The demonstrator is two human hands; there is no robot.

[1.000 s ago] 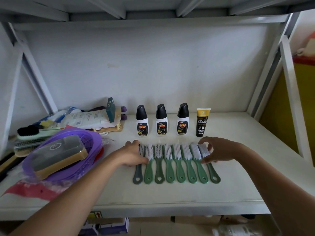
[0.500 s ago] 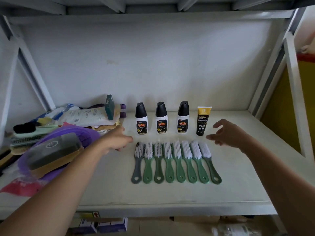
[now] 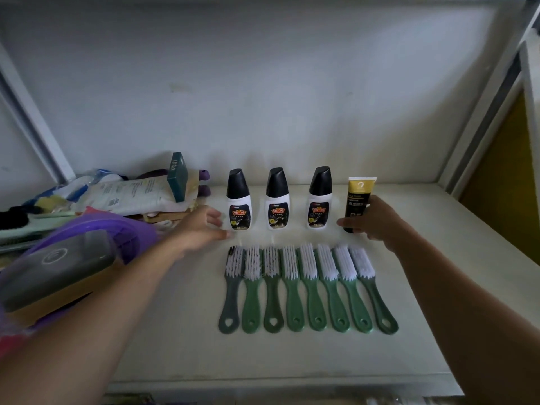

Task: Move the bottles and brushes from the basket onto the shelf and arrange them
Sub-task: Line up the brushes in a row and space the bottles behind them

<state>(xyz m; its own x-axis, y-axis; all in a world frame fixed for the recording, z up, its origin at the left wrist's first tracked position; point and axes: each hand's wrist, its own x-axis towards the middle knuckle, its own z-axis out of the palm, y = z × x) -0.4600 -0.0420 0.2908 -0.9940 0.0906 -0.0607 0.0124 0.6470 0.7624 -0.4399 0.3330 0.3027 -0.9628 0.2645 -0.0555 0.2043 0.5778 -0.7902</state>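
Right hand [image 3: 377, 222] touches the black tube [image 3: 357, 200]; left hand [image 3: 198, 230] reaches the leftmost bottle [image 3: 239, 200].

Tube [image 3: 357, 200] base behind R hand [image 3: 377, 222]

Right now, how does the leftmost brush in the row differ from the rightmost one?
The leftmost grey-green plastic brush has a duller, greyer handle; the rightmost bright green plastic brush is clearly green. The leftmost lies nearly straight, while the rightmost angles outward to the right. Both lie flat on the white shelf, white bristles up, with a hanging hole at the handle end.
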